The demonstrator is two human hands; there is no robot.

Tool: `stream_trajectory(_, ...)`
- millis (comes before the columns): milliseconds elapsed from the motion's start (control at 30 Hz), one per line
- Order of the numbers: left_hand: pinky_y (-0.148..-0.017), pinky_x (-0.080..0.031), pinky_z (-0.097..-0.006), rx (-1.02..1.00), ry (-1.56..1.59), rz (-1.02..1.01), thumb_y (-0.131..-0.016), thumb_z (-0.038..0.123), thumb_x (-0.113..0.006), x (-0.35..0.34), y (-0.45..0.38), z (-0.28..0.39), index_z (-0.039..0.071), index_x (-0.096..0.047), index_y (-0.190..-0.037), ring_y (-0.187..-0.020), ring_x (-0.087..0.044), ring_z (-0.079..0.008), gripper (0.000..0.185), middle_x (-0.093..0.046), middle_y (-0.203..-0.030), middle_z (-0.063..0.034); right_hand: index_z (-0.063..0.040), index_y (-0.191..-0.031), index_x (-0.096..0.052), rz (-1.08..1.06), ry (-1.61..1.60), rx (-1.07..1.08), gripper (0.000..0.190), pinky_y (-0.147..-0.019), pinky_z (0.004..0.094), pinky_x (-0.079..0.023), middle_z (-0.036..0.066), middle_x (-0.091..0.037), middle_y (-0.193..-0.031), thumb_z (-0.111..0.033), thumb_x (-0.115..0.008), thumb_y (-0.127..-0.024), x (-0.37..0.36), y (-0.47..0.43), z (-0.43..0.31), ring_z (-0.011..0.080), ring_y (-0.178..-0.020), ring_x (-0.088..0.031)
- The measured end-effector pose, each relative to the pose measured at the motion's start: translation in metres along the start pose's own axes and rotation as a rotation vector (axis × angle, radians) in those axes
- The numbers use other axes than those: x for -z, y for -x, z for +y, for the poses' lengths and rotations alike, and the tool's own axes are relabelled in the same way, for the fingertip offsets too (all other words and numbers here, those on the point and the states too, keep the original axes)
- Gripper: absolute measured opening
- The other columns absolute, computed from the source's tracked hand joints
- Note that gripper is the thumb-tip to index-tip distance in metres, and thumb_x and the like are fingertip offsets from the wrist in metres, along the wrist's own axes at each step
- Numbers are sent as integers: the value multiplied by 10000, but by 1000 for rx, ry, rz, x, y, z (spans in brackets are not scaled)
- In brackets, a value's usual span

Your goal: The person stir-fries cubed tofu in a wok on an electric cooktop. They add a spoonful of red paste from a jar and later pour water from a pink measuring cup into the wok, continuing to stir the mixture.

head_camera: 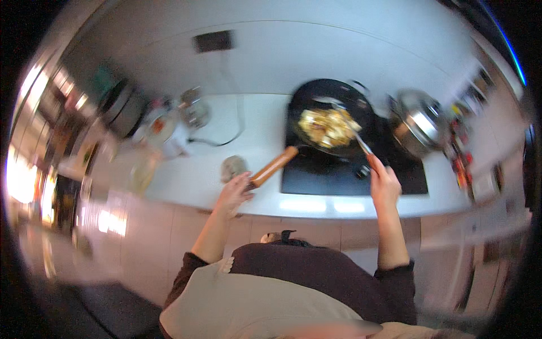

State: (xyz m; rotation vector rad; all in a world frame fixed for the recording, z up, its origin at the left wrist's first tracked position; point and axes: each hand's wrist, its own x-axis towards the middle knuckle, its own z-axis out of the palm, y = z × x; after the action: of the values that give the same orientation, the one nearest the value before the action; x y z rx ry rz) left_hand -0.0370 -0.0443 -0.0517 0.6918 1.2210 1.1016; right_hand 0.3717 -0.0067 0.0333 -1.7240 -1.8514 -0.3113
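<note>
A black wok (315, 91) with a wooden handle (275, 166) sits on a black glass cooktop (322, 182). My left hand (235, 193) grips the far end of that handle. Pieces of yellow and whitish food, possibly egg, lie in the wok (324, 125). My right hand (386, 184) holds a metal spatula (359, 140) by its reddish-brown handle, and the tool's head is in the wok at the food's far edge. Motion blur hides the finer detail of the food.
A lidded steel pot (417, 123) stands right of the wok. Left on the white counter (203, 186) are a greyish round object (233, 168), a glass container (194, 110), a plate with reddish food (161, 127) and a power cord (218, 144). Red-capped containers (461, 165) line the right side.
</note>
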Motion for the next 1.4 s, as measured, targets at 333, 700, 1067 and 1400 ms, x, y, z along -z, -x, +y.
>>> stream_trajectory(333, -841, -495, -296, 80, 142, 429, -961, 225, -556, 88, 97, -79, 23, -605, -1107, -958, -603, -151, 255, -640, -1038, -64, -167, -1269, -581, -157, -145, 21, 409, -728, 418, -507, 121, -652, -973, -92, -609, -868, -22, 16, 17, 308, -856, -637)
stream_trajectory(700, -776, -492, -284, -28, 429, 715, -948, 315, -578, 290, 174, -119, 14, -618, -950, -876, -631, -166, 303, -661, -901, -74, -23, -1079, -642, 231, -264, 254, 191, -796, 390, -494, 135, -640, -986, -112, -570, -926, 5, 8, -217, 314, -908, -609)
stream_trajectory(1067, -770, -455, -307, -182, 342, 764, -885, 276, -665, 406, 259, -85, 16, -649, -949, -824, -605, -148, 269, -672, -908, -69, -67, -817, -680, -539, -686, 883, 76, -746, 414, -445, 103, -654, -795, -121, -629, -832, -101, 101, -528, 292, -782, -599)
stream_trajectory(1400, -861, -456, -331, -110, 429, 940, -939, 298, -591, 523, 296, -81, 12, -651, -982, -953, -618, -192, 296, -678, -1028, -115, -75, -931, -678, -939, -932, 1282, 238, -696, 409, -515, 119, -647, -868, -257, -526, -924, -207, 153, -739, 300, -782, -636)
